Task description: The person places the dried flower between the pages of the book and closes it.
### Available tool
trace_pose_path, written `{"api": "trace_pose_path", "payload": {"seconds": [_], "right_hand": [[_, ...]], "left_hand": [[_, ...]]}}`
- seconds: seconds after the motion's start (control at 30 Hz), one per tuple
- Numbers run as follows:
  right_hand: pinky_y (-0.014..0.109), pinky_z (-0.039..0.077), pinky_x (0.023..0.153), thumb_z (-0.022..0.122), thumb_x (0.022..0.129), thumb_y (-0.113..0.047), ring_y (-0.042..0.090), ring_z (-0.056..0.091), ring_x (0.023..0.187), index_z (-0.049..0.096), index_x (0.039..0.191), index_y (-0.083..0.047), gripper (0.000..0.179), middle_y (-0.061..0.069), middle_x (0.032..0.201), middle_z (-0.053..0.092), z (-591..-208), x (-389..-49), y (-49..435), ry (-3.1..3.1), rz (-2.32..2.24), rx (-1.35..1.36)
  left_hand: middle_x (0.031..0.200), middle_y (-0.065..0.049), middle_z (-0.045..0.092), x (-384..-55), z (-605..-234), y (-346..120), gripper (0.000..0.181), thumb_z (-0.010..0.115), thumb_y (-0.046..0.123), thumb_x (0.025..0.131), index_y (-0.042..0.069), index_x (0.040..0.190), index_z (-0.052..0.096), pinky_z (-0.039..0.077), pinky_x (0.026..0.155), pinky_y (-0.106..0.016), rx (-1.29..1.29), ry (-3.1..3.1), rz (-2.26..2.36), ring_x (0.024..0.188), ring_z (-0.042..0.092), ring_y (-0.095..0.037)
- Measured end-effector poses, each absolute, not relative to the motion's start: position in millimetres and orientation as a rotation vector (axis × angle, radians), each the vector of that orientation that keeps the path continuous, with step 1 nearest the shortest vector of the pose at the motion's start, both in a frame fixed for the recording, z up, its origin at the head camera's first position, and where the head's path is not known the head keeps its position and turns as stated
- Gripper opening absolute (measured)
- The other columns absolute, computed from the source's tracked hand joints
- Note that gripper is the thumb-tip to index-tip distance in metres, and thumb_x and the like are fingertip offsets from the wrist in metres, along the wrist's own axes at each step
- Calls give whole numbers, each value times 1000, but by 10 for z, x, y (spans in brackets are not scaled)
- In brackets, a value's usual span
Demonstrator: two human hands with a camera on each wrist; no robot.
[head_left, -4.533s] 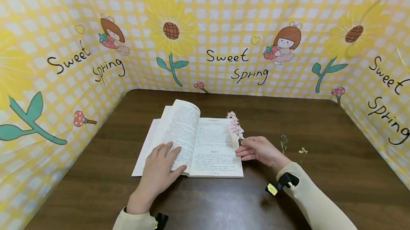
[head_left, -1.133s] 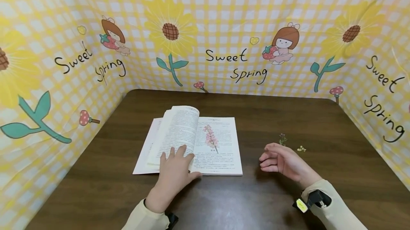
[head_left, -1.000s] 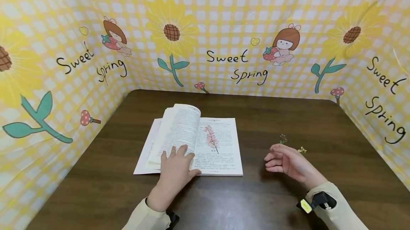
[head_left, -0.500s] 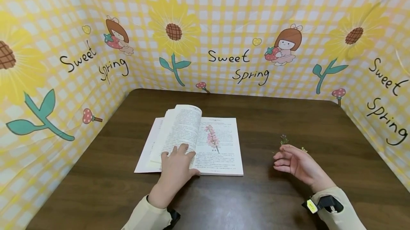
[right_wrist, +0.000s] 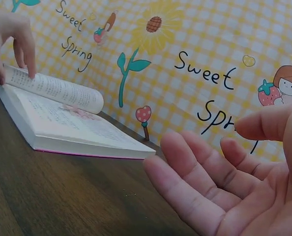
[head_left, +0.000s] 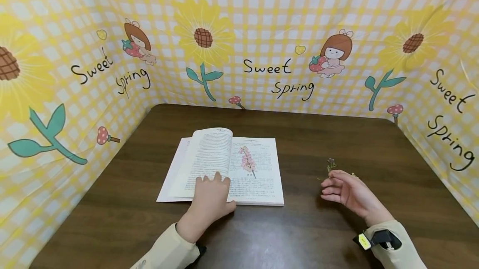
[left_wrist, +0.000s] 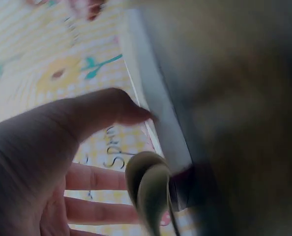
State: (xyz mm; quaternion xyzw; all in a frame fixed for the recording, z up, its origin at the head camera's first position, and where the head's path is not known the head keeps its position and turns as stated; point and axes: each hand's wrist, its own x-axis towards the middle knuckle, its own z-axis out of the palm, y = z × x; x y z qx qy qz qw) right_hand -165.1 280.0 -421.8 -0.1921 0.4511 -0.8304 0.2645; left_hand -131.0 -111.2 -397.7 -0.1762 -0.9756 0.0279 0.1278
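Observation:
An open book [head_left: 267, 179] lies on the table, its left pages curving up near the spine. Flat on the right page is a pink flower sprig [head_left: 247, 161], stem toward the lower right. My left hand [head_left: 209, 196] presses its fingertips on the left pages close to the spine; its thumb is at the book's near edge. The right wrist view shows those fingers on the curved page [right_wrist: 57, 91]. My right hand [head_left: 349, 194] hovers right of the book, fingers loosely bent, holding nothing. Just beyond it is a small purple flower sprig [head_left: 331, 163].
A yellowish sprig [head_left: 354, 175] lies behind my right hand, mostly hidden by it. The brown wooden table [head_left: 299, 136] is closed in by a yellow checked cloth [head_left: 262, 23] at the back and both sides.
The pink sprig, earlier in my right hand, now lies on the right page. My right hand has moved right, toward the other sprigs. My left hand shifted toward the spine; the left pages lie lower.

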Motion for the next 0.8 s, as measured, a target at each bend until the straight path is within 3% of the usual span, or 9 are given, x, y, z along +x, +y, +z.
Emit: {"api": "trace_pose_path", "payload": {"seconds": [0.23, 0.4, 0.5, 0.63, 0.8], "right_hand": [[39, 58, 82, 26, 110, -8, 21, 71, 90, 62, 105, -13, 37, 7, 100, 72, -4149, -1612, 2898, 1511, -2187, -471], [39, 59, 77, 36, 109, -12, 20, 71, 85, 59, 103, -15, 24, 7, 96, 70, -4063, -1618, 2999, 1793, -2049, -386], [38, 60, 75, 38, 109, -11, 20, 72, 84, 60, 103, -17, 23, 7, 96, 70, -4044, -1639, 3059, 1867, -2009, -374], [38, 59, 75, 38, 109, -10, 20, 72, 84, 60, 103, -18, 25, 7, 96, 70, -4053, -1648, 3119, 1858, -2018, -372], [38, 59, 76, 37, 109, -10, 20, 72, 85, 60, 104, -18, 25, 7, 97, 71, -4094, -1638, 3161, 1839, -2025, -381]], "left_hand": [[84, -17, 71, -1349, -3991, -1058, 69, 81, 72, 60, 7, 80, 69, 48, 56, -41, -576, -2722, 299, 61, 63, -28], [64, -8, 58, -1389, -3998, -1090, 67, 81, 73, 55, 10, 74, 67, 47, 49, -39, -545, -2746, 238, 49, 56, -26], [63, -8, 57, -1407, -3982, -1108, 65, 82, 70, 55, 10, 72, 66, 45, 44, -37, -561, -2745, 200, 47, 55, -25], [74, -16, 67, -1419, -3973, -1130, 63, 83, 67, 62, 8, 75, 65, 44, 40, -36, -637, -2718, 182, 49, 57, -25], [68, -11, 59, -1412, -3984, -1184, 62, 80, 67, 65, 8, 79, 66, 42, 38, -35, -664, -2664, 184, 48, 56, -24]]}}
